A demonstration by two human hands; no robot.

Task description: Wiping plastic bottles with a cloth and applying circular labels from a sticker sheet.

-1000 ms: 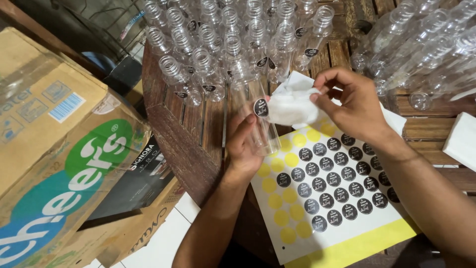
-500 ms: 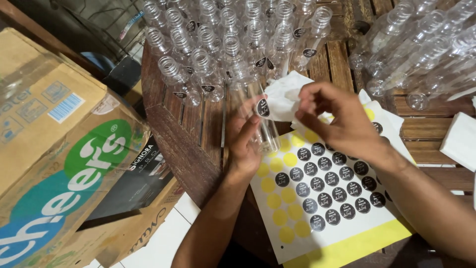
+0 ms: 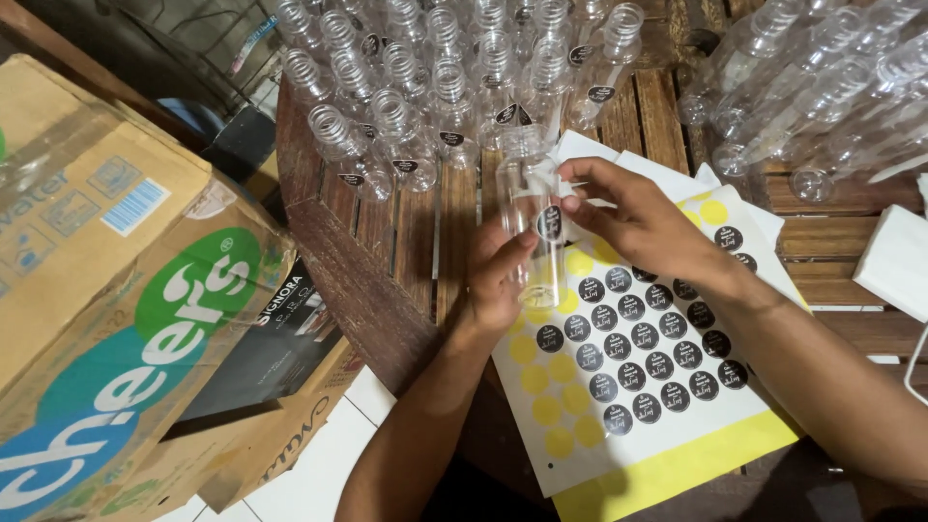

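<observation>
Bottle (image 3: 534, 227): clear ribbed plastic, cylindrical, gripped by left hand (image 3: 493, 280) above slatted wooden table (image 3: 416, 242). Right hand (image 3: 643, 224) pinches round black sticker (image 3: 549, 222) against its smooth wall. Glossy sticker sheet (image 3: 628, 387) lies beneath.

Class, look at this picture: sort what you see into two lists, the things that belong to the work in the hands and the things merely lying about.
In the work:
left hand, holding the clear bottle
right hand, fingers at the round black sticker on it
sticker sheet
labelled bottles

Lying about:
cardboard boxes
white block
wooden table
</observation>
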